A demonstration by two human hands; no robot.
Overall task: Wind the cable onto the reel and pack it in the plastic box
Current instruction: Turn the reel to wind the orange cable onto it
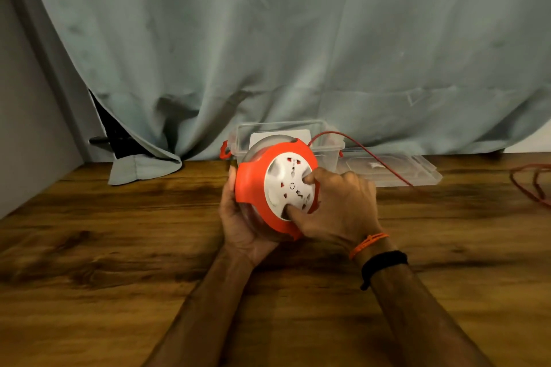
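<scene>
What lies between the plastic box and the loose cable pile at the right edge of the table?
In the head view, the clear lid lies flat beside the plastic box, and the red cable runs across it; past it is bare table up to the cable pile.

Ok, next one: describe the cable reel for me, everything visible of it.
The cable reel is a round plastic unit held above the wooden table, its face tilted up toward the camera. It has an orange outer frame, a white socket disc with several outlets, and a clear or greyish back drum. The left hand cups its rear and underside; the right hand presses fingertips into the white disc. A red cable leaves its top right edge. The clear plastic box stands just behind it.
</scene>
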